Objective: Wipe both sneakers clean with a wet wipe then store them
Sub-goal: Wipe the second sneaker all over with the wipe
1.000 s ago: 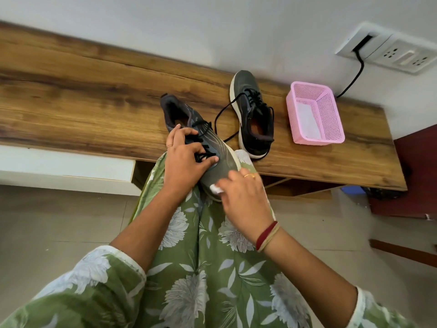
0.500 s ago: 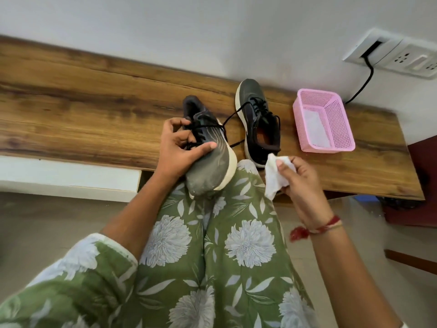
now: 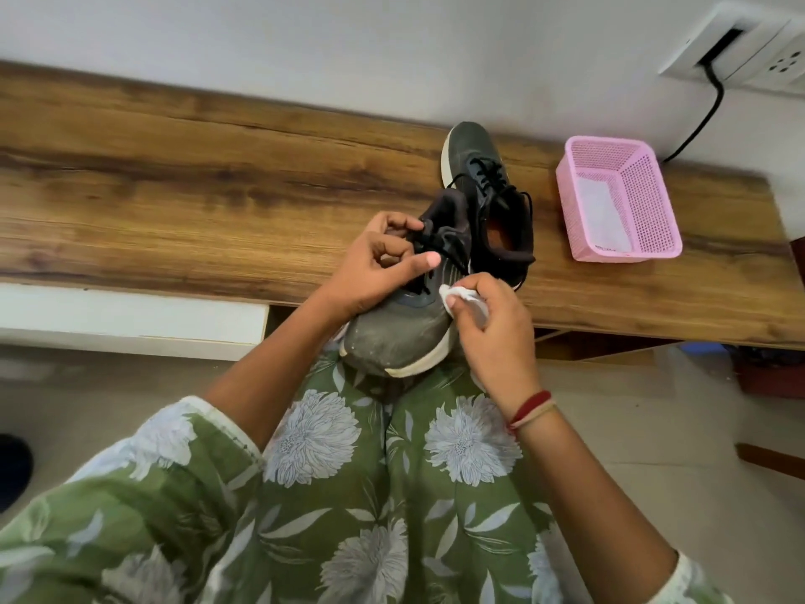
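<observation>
No lettering here is legible to me; the white item [image 3: 599, 213] in the pink basket [image 3: 644, 198] carries dark print, too small to read.

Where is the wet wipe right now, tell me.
In the head view, the wet wipe is pinched in the right hand, just right of centre, against the right side of the grey sneaker that the left hand holds over the lap.
</observation>
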Motion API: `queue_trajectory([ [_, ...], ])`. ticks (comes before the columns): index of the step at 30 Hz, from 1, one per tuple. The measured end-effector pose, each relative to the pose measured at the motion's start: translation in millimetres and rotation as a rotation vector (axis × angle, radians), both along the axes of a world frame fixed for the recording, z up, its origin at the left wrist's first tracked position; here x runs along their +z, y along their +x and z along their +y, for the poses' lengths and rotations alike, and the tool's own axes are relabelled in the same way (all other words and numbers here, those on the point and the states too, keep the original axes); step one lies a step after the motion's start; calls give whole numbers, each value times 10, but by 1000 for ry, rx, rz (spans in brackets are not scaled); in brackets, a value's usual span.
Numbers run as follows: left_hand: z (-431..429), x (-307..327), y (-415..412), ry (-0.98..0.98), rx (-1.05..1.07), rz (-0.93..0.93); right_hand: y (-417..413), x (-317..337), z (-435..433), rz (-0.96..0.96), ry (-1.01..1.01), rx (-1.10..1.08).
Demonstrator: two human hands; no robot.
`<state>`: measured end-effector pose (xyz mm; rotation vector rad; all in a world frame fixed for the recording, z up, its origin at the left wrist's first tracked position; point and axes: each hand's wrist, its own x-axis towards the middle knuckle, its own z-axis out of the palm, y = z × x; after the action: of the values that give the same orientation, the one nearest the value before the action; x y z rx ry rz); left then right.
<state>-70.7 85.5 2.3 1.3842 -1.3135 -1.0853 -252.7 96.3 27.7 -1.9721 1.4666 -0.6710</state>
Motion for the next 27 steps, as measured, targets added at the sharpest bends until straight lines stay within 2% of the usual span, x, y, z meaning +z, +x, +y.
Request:
queue_trajectory([
  [3,-4,74,29,-57,-38,-218,-4,-8,-19,15,56,0],
  [5,17,151,54,-63,-113,-479,1,-8,-26,-37,112,24],
  [7,27,255,40,-24,-166,-746,9,13,-15,-56,105,37],
  [9,49,343,-18,66,-211,-848,16,54,34,-67,91,32],
  [11,87,307,-53,121,-225,-806,42,117,142,-83,74,33],
  [15,178,128,-25,203,-89,-275,97,178,378,-83,32,138],
  [20,190,101,-82,154,-61,-233,-6,97,91,-58,-31,48],
  [23,155,83,-35,168,-50,-168,-13,36,-51,-189,66,-81],
  [24,144,67,-18,179,-55,-158,16,32,-35,-221,91,-93],
  [27,136,18,2,214,-74,-127,95,51,180,-162,46,-18],
])
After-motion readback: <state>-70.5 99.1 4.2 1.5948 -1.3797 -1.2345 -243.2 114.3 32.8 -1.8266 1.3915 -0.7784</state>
